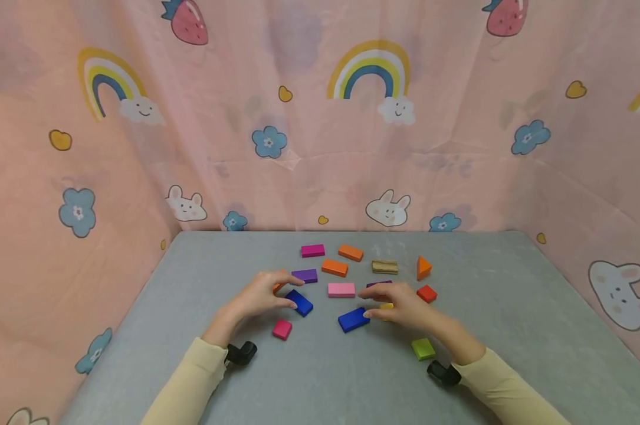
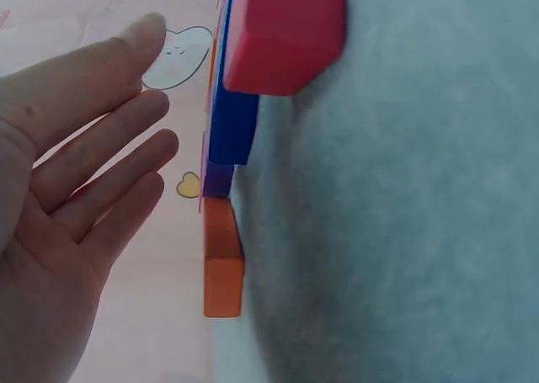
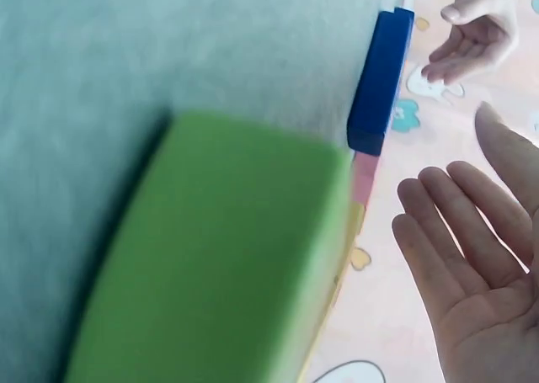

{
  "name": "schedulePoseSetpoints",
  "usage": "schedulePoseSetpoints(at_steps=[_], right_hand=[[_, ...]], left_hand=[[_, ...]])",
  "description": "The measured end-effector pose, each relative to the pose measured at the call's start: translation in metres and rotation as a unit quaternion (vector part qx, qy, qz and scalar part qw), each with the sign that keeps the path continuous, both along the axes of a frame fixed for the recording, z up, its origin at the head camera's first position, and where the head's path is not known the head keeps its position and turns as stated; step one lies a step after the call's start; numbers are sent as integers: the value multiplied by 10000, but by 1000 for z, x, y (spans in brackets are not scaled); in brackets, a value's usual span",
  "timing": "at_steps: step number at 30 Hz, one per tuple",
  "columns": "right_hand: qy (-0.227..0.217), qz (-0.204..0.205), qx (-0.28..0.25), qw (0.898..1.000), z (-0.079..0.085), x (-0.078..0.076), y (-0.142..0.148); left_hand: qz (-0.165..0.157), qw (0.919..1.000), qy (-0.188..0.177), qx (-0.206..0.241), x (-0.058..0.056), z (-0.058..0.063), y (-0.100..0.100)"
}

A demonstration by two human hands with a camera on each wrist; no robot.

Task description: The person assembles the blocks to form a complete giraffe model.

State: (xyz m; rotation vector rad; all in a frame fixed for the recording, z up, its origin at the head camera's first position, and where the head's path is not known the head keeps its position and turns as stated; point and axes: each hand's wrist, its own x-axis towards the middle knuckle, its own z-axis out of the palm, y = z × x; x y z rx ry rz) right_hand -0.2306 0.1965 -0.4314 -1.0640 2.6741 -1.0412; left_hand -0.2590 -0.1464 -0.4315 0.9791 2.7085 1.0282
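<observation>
Pale yellow sleeves (image 1: 184, 381) at bottom edge, nearest the head camera; black wrist device (image 1: 444, 374) on each arm. Left hand (image 1: 258, 294) hovers above the table, thumb and fingers apart, nothing held. Left blue block (image 1: 301, 303) sits just beside its fingertips, seemingly not touched. Right hand (image 1: 404, 306) same: digits apart, grips nothing, near the right end of the right blue block (image 1: 353, 320). Both blue blocks lie flat on grey table (image 1: 320, 383), between the hands.

Near left hand: crimson block (image 1: 282, 330), purple block (image 1: 307, 275), orange block (image 2: 223, 265) partly hidden in head view. Pink block (image 1: 341, 290) between hands, slightly farther back. Right hand partly covers yellow block (image 1: 386, 306); green block (image 1: 423, 349) beside that forearm. Red block (image 1: 427, 294) and orange triangular block (image 1: 423, 268) well right. Pink patterned curtain (image 1: 320, 177) behind.
</observation>
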Motion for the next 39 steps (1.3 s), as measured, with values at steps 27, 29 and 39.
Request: schedulePoseSetpoints(at_steps=[27,29,39], right_hand=[[-209,224,720,9969,-6,-6,-7],[-184,261,746,9967,-6,-7,-7],[-212,331,736,9965,-7,-9,-7]], left_hand=[[-51,9984,-540,-130,-13,-16,-2],[-64,9984,-546,-148,-14,-16,-2],[-74,9985,-534,-110,-16,-17,-2]])
